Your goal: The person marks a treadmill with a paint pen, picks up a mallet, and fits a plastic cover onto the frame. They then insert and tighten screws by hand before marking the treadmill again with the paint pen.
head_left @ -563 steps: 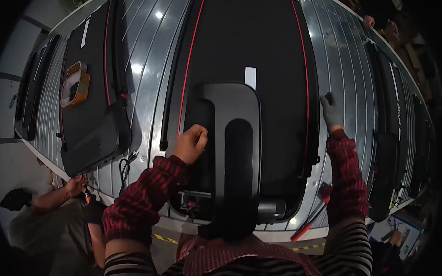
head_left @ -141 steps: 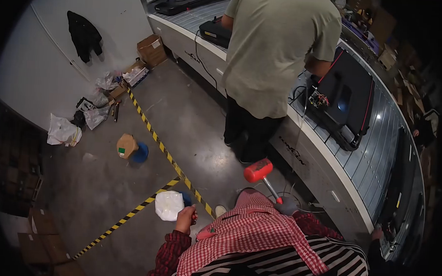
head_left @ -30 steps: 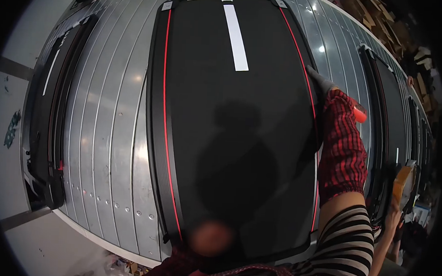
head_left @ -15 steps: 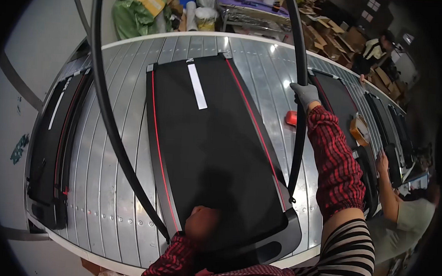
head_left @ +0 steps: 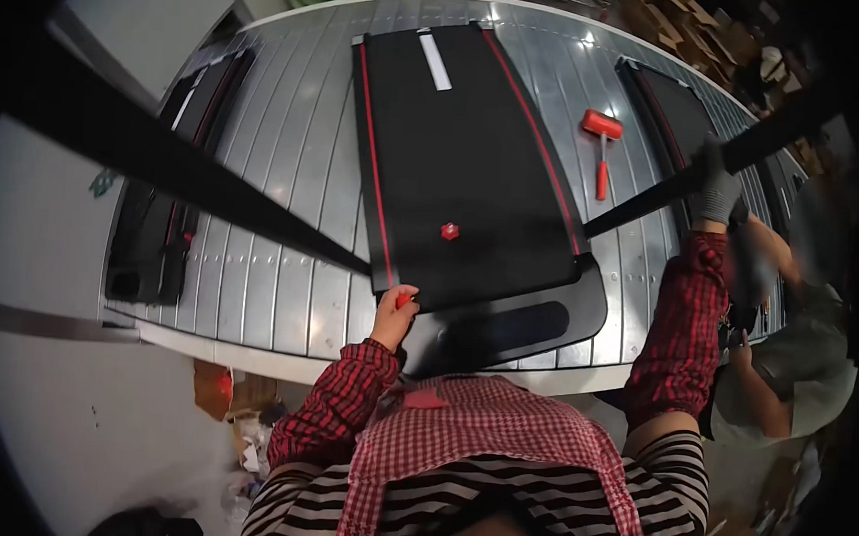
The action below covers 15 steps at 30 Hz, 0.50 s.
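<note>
A black treadmill-like base [head_left: 454, 154] with two red lines lies on the ribbed metal table. At its near left corner my bare left hand [head_left: 395, 314] is closed on a small red knob [head_left: 404, 300]. My gloved right hand [head_left: 716, 189] is raised at the right, wrapped round the black upright bar [head_left: 643, 199]. Another black bar [head_left: 250, 198] slants from the upper left down to the base beside my left hand. A red star-shaped knob [head_left: 449, 231] lies on the black surface.
A red mallet [head_left: 603, 127] lies right of the base on the table [head_left: 300, 167]. Similar folded units stand at the left [head_left: 179, 180] and right [head_left: 671, 116]. A co-worker [head_left: 790, 351] is close at the right. Cardboard boxes [head_left: 651, 19] are behind the table.
The bars have tilted toward me, my right hand moving with one. My left hand now holds a red knob at the corner. The view has shifted down, showing the whole mallet and a star-shaped knob.
</note>
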Tool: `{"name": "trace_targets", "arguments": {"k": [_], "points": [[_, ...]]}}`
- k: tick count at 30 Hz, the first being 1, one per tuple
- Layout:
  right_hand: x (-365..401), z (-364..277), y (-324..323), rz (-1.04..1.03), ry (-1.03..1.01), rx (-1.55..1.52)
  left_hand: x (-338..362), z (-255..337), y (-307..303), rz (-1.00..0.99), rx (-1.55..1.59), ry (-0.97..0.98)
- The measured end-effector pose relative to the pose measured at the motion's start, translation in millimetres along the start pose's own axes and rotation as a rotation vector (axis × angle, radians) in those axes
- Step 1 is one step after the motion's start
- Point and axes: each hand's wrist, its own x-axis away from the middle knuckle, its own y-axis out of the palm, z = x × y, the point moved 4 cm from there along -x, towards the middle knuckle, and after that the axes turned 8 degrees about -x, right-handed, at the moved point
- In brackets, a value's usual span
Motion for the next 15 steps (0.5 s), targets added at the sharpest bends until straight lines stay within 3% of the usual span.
{"name": "trace_targets", "arguments": {"k": [2,3,4,6,7,9,11,12,13,15], "points": [[23,-14,7,0.101,-0.025,-0.07,23,-8,-30,0.007,0.033,-0.006],[-13,17,-53,-0.013,-0.312,0.474,29,-17,-49,0.021,0.046,-0.014],[7,5,-40,-0.027,-0.324,0.491,34,-27,-66,0.028,0.066,-0.026],[48,-16,-18,0.22,-0.021,-0.156,34,-42,-98,0.097,0.433,-0.13],[57,-12,-27,0.21,-0.016,-0.118,35,-54,-109,0.129,0.533,-0.211],[44,32,-51,0.405,0.217,0.199,19,-57,-124,0.091,0.521,-0.236],[80,47,-13,0.181,0.529,0.808,-17,-95,-122,-0.017,0.462,-0.192],[136,13,41,0.196,0.505,0.817,-31,-106,-115,-0.084,0.474,-0.228],[172,-11,134,-0.178,0.342,0.467,-45,-111,-111,-0.146,0.478,-0.26],[251,-100,266,-0.819,-0.047,0.495,-61,-115,-101,-0.095,0.548,-0.273]]}}
